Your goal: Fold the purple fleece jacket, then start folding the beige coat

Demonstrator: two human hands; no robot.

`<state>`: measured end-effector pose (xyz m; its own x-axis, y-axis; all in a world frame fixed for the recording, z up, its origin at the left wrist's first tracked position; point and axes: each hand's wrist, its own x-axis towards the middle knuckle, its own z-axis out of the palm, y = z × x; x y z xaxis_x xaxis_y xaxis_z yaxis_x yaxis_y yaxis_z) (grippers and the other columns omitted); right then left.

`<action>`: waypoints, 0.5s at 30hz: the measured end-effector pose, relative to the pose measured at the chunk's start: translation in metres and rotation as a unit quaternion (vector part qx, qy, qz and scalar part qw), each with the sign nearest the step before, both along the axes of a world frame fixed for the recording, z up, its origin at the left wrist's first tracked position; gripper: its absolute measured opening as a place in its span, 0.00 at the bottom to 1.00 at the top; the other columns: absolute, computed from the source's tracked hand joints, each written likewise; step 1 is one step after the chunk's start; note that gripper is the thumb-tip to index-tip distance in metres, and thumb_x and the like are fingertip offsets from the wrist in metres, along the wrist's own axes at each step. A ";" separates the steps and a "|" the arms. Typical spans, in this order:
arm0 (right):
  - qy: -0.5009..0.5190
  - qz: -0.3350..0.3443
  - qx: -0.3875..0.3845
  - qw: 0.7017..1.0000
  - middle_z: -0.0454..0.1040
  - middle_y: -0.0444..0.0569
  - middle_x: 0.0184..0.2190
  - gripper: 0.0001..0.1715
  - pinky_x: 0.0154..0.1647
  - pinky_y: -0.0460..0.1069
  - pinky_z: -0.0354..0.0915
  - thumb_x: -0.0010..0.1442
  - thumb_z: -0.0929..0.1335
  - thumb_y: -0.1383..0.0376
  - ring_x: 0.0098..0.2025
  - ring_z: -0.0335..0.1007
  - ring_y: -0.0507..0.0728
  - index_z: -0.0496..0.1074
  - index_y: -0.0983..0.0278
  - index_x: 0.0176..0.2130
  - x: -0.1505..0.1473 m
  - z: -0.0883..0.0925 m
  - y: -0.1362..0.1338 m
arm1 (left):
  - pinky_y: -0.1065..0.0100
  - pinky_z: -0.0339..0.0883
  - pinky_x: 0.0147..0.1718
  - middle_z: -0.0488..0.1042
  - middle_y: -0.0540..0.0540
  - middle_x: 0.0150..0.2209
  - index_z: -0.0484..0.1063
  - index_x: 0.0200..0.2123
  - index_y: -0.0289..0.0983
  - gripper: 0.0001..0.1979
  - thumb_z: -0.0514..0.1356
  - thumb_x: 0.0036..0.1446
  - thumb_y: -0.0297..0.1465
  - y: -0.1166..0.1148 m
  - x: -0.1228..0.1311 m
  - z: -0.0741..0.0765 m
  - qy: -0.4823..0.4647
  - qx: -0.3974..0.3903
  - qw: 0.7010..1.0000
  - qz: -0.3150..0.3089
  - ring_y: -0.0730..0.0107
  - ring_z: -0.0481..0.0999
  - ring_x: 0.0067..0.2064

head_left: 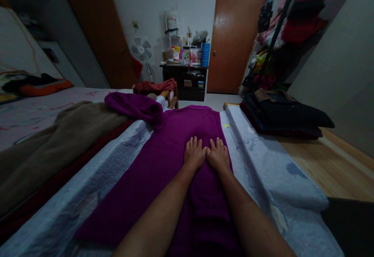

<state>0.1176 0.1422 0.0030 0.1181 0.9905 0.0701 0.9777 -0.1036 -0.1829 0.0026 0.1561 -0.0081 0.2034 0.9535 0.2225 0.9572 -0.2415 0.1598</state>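
A purple long-sleeved top (163, 152) lies spread over a pale blue quilted cover. One sleeve (137, 107) stretches out to the left, over a brown cloth; the other is folded in along the body on the right. My left hand (194, 154) rests flat on the top, fingers extended and pointing away from me. Beside it, my right hand (217, 155) also lies flat on the fabric near its right edge. The two thumbs meet or nearly meet. Neither hand holds anything.
Brown and dark red cloths (67, 128) lie on the left. A stack of folded dark clothes (280, 111) sits at the right on a wooden surface. Farther back are a red garment on a chair (156, 87), a fan (142, 50), a black cabinet (189, 81) and hanging bags (304, 19).
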 end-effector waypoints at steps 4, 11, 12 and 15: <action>0.002 0.005 -0.003 1.000 0.46 0.60 0.70 0.34 0.65 0.60 0.44 0.67 0.57 0.57 0.71 0.39 0.65 0.52 0.64 0.68 0.002 -0.001 0.002 | 0.50 0.46 0.65 0.57 0.36 0.67 0.61 0.64 0.38 0.28 0.46 0.66 0.43 0.000 0.001 0.000 -0.008 0.007 1.000 0.025 0.49 0.49 0.69; 0.010 -0.028 0.006 1.000 0.48 0.61 0.69 0.35 0.65 0.58 0.46 0.67 0.55 0.57 0.70 0.43 0.65 0.52 0.70 0.68 0.003 -0.005 0.006 | 0.47 0.50 0.62 0.55 0.38 0.68 0.61 0.64 0.44 0.28 0.50 0.63 0.44 0.002 0.001 0.000 -0.034 -0.020 0.997 0.066 0.44 0.50 0.69; 0.010 -0.036 0.008 0.999 0.48 0.62 0.69 0.36 0.65 0.58 0.46 0.67 0.56 0.56 0.69 0.44 0.66 0.52 0.71 0.68 0.003 -0.005 0.006 | 0.47 0.51 0.62 0.55 0.38 0.68 0.61 0.64 0.44 0.28 0.51 0.63 0.44 0.002 0.001 0.000 -0.036 -0.023 0.997 0.067 0.44 0.50 0.68; 0.007 -0.043 0.006 0.999 0.48 0.65 0.68 0.37 0.64 0.58 0.47 0.66 0.57 0.55 0.69 0.45 0.67 0.52 0.72 0.68 0.002 -0.005 0.006 | 0.47 0.53 0.61 0.55 0.37 0.68 0.62 0.63 0.44 0.29 0.52 0.62 0.45 0.005 -0.001 0.005 -0.037 -0.029 0.997 0.069 0.42 0.53 0.67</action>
